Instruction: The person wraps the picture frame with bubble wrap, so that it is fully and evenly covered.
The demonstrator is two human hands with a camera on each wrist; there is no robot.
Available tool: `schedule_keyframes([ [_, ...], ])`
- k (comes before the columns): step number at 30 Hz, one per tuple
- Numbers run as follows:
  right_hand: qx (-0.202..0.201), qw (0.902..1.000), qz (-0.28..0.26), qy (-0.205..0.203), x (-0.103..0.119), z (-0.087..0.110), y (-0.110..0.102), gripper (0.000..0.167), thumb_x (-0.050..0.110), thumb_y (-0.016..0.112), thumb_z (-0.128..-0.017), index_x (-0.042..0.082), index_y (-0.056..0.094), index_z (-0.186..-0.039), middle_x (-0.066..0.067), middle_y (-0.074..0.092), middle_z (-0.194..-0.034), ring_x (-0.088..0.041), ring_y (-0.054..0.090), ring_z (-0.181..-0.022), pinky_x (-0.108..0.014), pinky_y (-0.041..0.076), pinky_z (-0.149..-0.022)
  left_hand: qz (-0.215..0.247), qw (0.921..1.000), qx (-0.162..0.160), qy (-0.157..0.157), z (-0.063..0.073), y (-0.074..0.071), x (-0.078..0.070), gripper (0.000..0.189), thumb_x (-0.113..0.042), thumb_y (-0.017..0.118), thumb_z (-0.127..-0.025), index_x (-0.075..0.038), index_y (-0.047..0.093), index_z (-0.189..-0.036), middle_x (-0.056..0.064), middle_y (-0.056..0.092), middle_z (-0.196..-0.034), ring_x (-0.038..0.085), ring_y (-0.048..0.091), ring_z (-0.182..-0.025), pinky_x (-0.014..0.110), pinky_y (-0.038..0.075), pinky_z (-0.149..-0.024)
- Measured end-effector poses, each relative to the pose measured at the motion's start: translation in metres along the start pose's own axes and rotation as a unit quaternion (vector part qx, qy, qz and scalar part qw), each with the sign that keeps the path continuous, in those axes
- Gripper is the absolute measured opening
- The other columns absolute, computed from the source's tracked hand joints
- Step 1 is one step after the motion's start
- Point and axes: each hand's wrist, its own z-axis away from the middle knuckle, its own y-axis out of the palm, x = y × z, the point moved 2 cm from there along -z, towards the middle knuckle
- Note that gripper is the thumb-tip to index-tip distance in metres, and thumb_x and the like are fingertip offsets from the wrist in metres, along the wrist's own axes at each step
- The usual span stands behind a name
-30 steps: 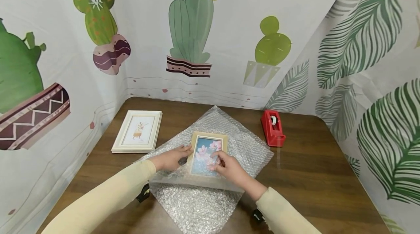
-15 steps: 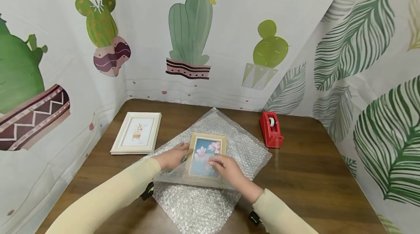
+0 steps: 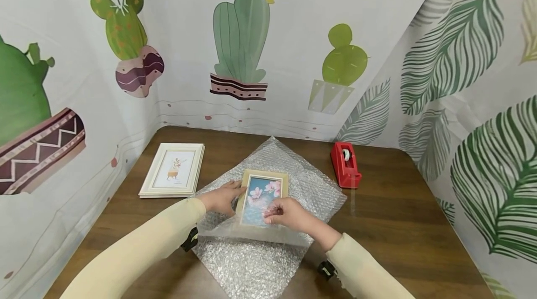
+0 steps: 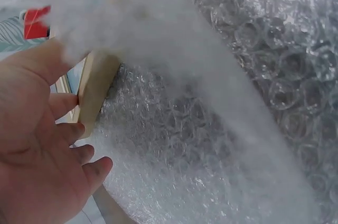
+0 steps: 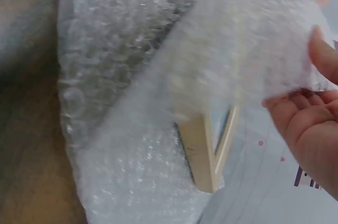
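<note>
- Head view: the gold frame [image 3: 259, 196] with the blossom picture lies face up on the bubble wrap [image 3: 256, 261], a near flap [image 3: 260, 234] folded over its lower part. The left hand [image 3: 222, 198] is spread beside the frame's left edge; the right hand [image 3: 289, 214], above the picture, pinches the flap. Only here do the white frame [image 3: 173, 171], at left on the table [image 3: 390, 224], and the whole red tape dispenser [image 3: 346, 166], at right, show.
- Left wrist view: the left fingers, loosely bent and apart, reach the gold frame's thick side, hidden from above.
- Right wrist view: the flap, blurred, slants up over the gold frame to the right thumb and fingers; a bare frame corner juts out below.
</note>
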Motion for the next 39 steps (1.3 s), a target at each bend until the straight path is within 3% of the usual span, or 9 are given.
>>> schedule_keyframes([
  [5,-0.002,0.9999,0.015,-0.007,0.002,0.0,-0.006,0.012,0.012,0.071,-0.094,0.0,0.074,-0.093,-0.013,0.075,-0.085,0.003,0.054,-0.071,-0.016,0.049,-0.065,-0.007,1.0,0.002,0.006,-0.002,0.0,0.001,0.076,0.012,0.061,-0.087,0.001,0.035,-0.157,0.027,0.019,-0.169,0.048,0.014,-0.158,0.056,0.024,-0.128],
  [8,-0.011,0.9999,-0.002,-0.005,0.001,-0.002,-0.006,0.013,0.01,0.063,-0.096,-0.001,0.071,-0.1,-0.018,0.075,-0.097,-0.009,0.065,-0.083,-0.02,0.054,-0.074,-0.01,0.9999,0.002,0.011,-0.003,0.001,0.003,0.073,0.019,0.05,-0.088,0.001,0.036,-0.157,0.027,0.02,-0.169,0.048,0.015,-0.158,0.056,0.021,-0.129],
  [11,-0.003,0.9997,-0.02,0.011,-0.002,-0.002,-0.003,0.014,0.007,0.053,-0.102,0.001,0.064,-0.109,-0.022,0.072,-0.106,-0.022,0.069,-0.092,-0.025,0.056,-0.075,-0.011,0.9998,0.0,0.019,-0.004,0.001,0.004,0.07,0.017,0.052,-0.091,0.002,0.036,-0.157,0.029,0.02,-0.168,0.05,0.015,-0.157,0.058,0.021,-0.128],
  [16,-0.011,0.9989,-0.034,0.031,-0.006,-0.004,0.006,0.01,0.007,0.044,-0.108,0.001,0.052,-0.107,-0.014,0.061,-0.088,-0.014,0.055,-0.074,-0.022,0.044,-0.063,-0.003,0.9995,-0.002,0.032,-0.005,0.0,0.005,0.066,0.018,0.045,-0.092,0.004,0.036,-0.156,0.031,0.019,-0.167,0.051,0.015,-0.156,0.06,0.021,-0.128],
  [21,-0.033,0.9961,-0.064,0.052,-0.012,-0.007,0.014,0.011,0.007,0.042,-0.108,0.003,0.046,-0.098,-0.002,0.047,-0.073,-0.01,0.04,-0.062,-0.021,0.036,-0.057,0.01,0.9992,-0.014,0.037,-0.006,0.001,0.007,0.064,0.015,0.049,-0.092,0.005,0.038,-0.155,0.031,0.02,-0.167,0.051,0.017,-0.156,0.06,0.021,-0.127],
  [24,-0.05,0.9936,-0.072,0.071,-0.015,-0.01,0.018,0.004,0.007,0.046,-0.1,0.003,0.048,-0.1,0.001,0.042,-0.073,-0.012,0.037,-0.062,-0.023,0.035,-0.057,0.013,0.9992,-0.019,0.034,-0.006,0.001,0.007,0.066,0.018,0.046,-0.091,0.004,0.039,-0.155,0.03,0.02,-0.168,0.05,0.018,-0.156,0.059,0.022,-0.127],
  [27,-0.062,0.9927,-0.068,0.078,-0.015,-0.011,0.018,0.015,0.007,0.054,-0.092,0.002,0.052,-0.105,-0.001,0.045,-0.076,-0.014,0.04,-0.065,-0.025,0.037,-0.06,0.021,0.9993,-0.018,0.025,-0.007,0.001,0.006,0.07,0.021,0.044,-0.089,0.002,0.039,-0.156,0.028,0.02,-0.169,0.048,0.018,-0.157,0.058,0.023,-0.128],
  [33,-0.068,0.9949,-0.032,0.067,-0.016,-0.008,0.01,0.023,0.009,0.068,-0.095,-0.006,0.067,-0.113,-0.013,0.065,-0.088,-0.011,0.049,-0.073,-0.022,0.043,-0.063,0.05,0.9987,-0.011,0.01,-0.007,0.001,0.008,0.075,0.022,0.045,-0.087,0.0,0.034,-0.158,0.025,0.016,-0.171,0.046,0.014,-0.159,0.056,0.025,-0.128],
  [39,-0.068,0.9958,-0.015,0.059,-0.017,-0.008,0.0,0.012,0.009,0.071,-0.095,-0.001,0.075,-0.098,-0.014,0.072,-0.086,-0.005,0.051,-0.071,-0.021,0.044,-0.064,0.029,0.9992,-0.011,0.026,-0.008,0.0,0.007,0.066,0.014,0.048,-0.097,0.0,0.032,-0.159,0.024,0.012,-0.172,0.046,0.01,-0.159,0.058,0.021,-0.128],
])
